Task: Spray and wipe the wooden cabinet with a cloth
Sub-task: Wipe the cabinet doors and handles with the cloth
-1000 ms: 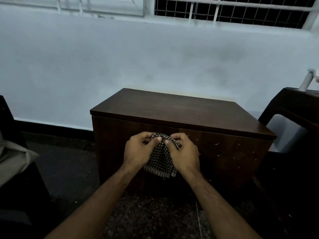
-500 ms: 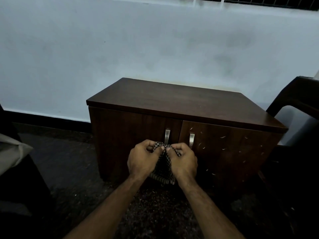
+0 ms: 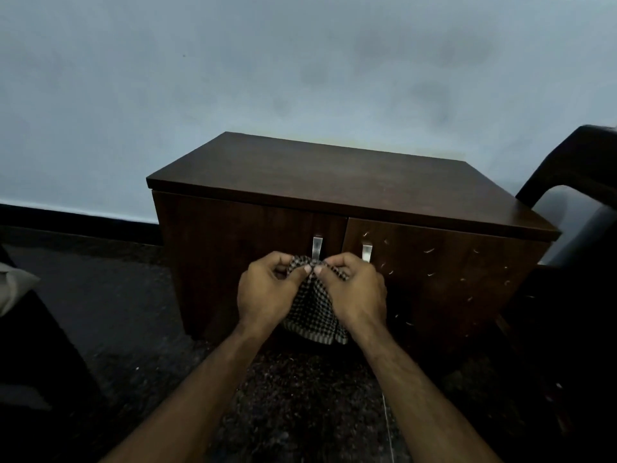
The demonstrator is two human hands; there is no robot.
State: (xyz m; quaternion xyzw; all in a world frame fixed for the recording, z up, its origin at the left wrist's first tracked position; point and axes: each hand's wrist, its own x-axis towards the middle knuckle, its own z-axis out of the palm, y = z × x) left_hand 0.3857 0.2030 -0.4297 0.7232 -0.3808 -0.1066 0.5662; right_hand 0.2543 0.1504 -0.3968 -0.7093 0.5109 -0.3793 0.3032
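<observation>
A low dark wooden cabinet point(image 3: 347, 175) stands against the pale wall, with two doors and two metal handles point(image 3: 316, 248). In front of its doors I hold a black-and-white checked cloth point(image 3: 312, 312) that hangs down between my hands. My left hand point(image 3: 267, 292) pinches the cloth's top edge with thumb and fingers. Close beside it, my right hand point(image 3: 354, 292) pinches the same edge, so the thumbs nearly meet. Small pale specks dot the right door point(image 3: 430, 262). No spray bottle is in view.
A dark chair point(image 3: 581, 202) stands close to the cabinet's right side. At the left edge is dark furniture with a pale cloth point(image 3: 13, 285) on it. The floor point(image 3: 110, 295) is dark and speckled, and a black skirting runs along the wall.
The view has tilted down, so the window is out of sight and the cabinet handles show. Both hands stay together on the cloth's top edge, now lower against the doors.
</observation>
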